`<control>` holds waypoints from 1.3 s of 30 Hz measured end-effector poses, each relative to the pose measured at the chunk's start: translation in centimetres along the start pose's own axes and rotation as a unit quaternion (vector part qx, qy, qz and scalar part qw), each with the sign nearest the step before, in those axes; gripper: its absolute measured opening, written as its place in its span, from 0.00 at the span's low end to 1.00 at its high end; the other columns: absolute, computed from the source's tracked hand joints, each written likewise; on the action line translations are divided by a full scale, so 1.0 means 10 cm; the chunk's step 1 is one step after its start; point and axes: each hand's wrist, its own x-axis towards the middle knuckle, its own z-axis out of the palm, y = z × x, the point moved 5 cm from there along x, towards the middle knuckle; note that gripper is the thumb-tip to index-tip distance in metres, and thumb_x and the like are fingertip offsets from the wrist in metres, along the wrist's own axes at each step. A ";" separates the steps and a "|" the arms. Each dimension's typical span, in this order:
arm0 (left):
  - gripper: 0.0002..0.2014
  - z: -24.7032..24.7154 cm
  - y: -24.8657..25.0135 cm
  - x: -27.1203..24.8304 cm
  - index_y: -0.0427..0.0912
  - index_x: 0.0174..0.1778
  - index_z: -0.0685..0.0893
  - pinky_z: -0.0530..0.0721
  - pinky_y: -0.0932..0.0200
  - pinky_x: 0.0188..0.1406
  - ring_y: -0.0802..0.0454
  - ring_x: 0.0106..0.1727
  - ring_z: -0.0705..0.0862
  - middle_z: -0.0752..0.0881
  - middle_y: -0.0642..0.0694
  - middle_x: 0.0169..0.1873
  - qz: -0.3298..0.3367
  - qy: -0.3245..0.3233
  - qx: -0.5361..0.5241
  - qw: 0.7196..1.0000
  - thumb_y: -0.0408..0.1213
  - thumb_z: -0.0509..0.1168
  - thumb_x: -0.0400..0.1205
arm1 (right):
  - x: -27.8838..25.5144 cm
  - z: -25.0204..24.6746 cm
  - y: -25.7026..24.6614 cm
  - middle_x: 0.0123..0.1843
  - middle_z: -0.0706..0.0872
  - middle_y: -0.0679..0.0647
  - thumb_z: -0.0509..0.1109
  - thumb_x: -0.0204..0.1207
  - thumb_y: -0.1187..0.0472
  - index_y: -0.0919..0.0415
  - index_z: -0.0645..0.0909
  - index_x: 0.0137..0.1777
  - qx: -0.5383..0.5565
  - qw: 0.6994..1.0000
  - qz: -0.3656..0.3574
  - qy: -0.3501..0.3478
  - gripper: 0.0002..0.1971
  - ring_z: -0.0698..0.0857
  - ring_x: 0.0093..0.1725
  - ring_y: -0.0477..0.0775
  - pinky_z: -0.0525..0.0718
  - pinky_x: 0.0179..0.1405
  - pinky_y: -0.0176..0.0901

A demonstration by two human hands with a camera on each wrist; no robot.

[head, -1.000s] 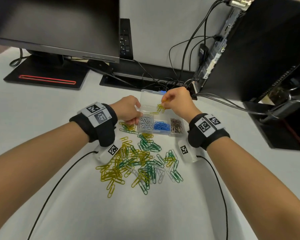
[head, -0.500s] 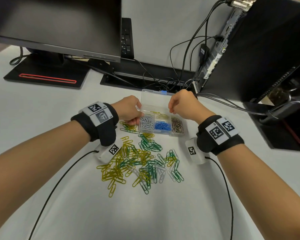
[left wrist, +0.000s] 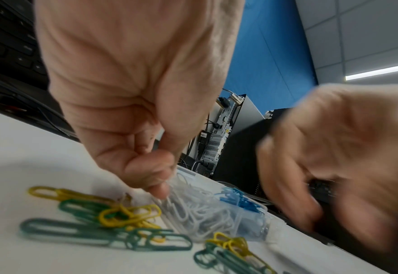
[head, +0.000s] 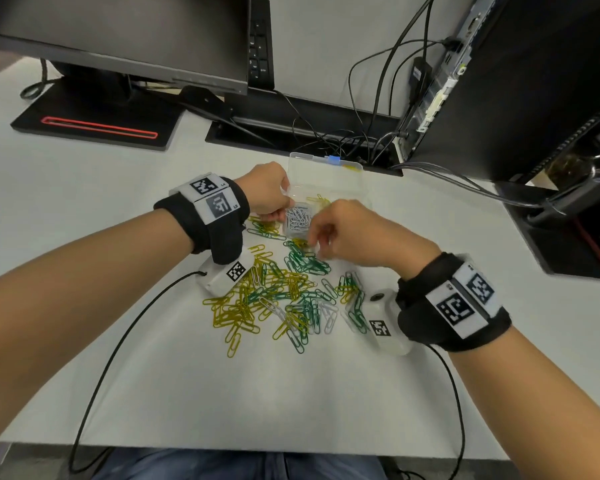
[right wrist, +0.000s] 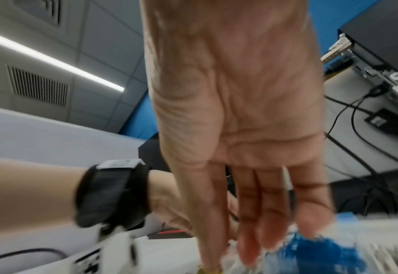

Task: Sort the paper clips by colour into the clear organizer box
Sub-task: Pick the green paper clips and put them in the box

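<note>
The clear organizer box stands open at the back of the white desk. Its front compartments hold white clips and blue clips, and yellow clips lie in a rear one. My left hand pinches the box's left front corner. My right hand hangs over the box's front edge with straight fingers pointing down at loose green and yellow clips; it holds nothing that I can see. The mixed pile of yellow, green and white clips lies in front of the box.
A monitor on a black base stands at the back left. A computer tower with trailing cables stands at the back right. Black cords run from the wrist cameras over the desk's front edge.
My right hand let the yellow clips fall into a rear compartment, then drew back and down to the loose clips at the box's front. The left hand has kept its hold.
</note>
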 end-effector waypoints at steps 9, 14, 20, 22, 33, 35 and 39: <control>0.06 -0.22 0.07 -0.56 0.45 0.43 0.85 0.71 0.64 0.33 0.57 0.37 0.79 0.83 0.54 0.36 0.191 -0.011 0.238 0.952 0.39 0.74 0.75 | -0.52 0.51 0.02 0.37 0.75 0.47 0.72 0.65 0.71 0.56 0.78 0.44 -0.115 0.985 0.023 -0.123 0.12 0.75 0.39 0.51 0.73 0.31 0.42; 0.08 0.03 -0.05 -0.82 0.49 0.44 0.86 0.75 0.68 0.37 0.60 0.37 0.80 0.83 0.57 0.35 0.198 -0.157 0.261 0.932 0.37 0.76 0.73 | -0.43 0.46 0.04 0.36 0.75 0.47 0.74 0.66 0.68 0.59 0.79 0.47 -0.098 0.992 0.009 -0.080 0.11 0.74 0.38 0.51 0.71 0.32 0.44; 0.12 0.12 -0.16 -0.84 0.49 0.48 0.84 0.73 0.66 0.34 0.60 0.37 0.76 0.80 0.53 0.37 0.183 -0.184 0.289 0.922 0.35 0.76 0.72 | -0.47 0.52 -0.02 0.45 0.77 0.48 0.79 0.64 0.60 0.51 0.76 0.54 -0.095 0.990 -0.007 -0.108 0.20 0.77 0.44 0.51 0.80 0.42 0.49; 0.11 0.14 -0.17 -0.83 0.48 0.47 0.84 0.70 0.71 0.30 0.62 0.35 0.76 0.79 0.55 0.36 0.186 -0.172 0.304 0.919 0.33 0.75 0.72 | -0.46 0.54 -0.04 0.47 0.79 0.49 0.80 0.64 0.60 0.52 0.76 0.52 -0.085 0.990 -0.007 -0.109 0.19 0.79 0.46 0.53 0.81 0.44 0.51; 0.05 0.15 -0.04 -0.74 0.46 0.46 0.91 0.75 0.76 0.33 0.66 0.33 0.82 0.88 0.56 0.35 0.216 -0.127 0.222 0.942 0.37 0.74 0.75 | -0.29 0.38 0.12 0.38 0.87 0.53 0.68 0.71 0.74 0.64 0.87 0.41 -0.051 0.997 -0.006 -0.049 0.08 0.81 0.36 0.47 0.75 0.32 0.27; 0.04 0.12 -0.04 -0.74 0.44 0.45 0.91 0.77 0.77 0.28 0.68 0.27 0.82 0.87 0.58 0.30 0.203 -0.133 0.191 0.951 0.36 0.74 0.75 | -0.29 0.30 0.18 0.38 0.88 0.52 0.69 0.71 0.74 0.64 0.88 0.41 -0.022 0.999 0.001 -0.029 0.08 0.82 0.36 0.44 0.76 0.34 0.24; 0.06 0.06 -0.10 -0.70 0.43 0.47 0.91 0.78 0.72 0.27 0.58 0.30 0.84 0.88 0.51 0.32 0.178 -0.113 0.212 0.954 0.37 0.73 0.76 | -0.27 0.16 0.27 0.35 0.87 0.58 0.77 0.69 0.70 0.63 0.88 0.38 0.111 0.993 0.021 0.037 0.03 0.77 0.28 0.39 0.75 0.32 0.26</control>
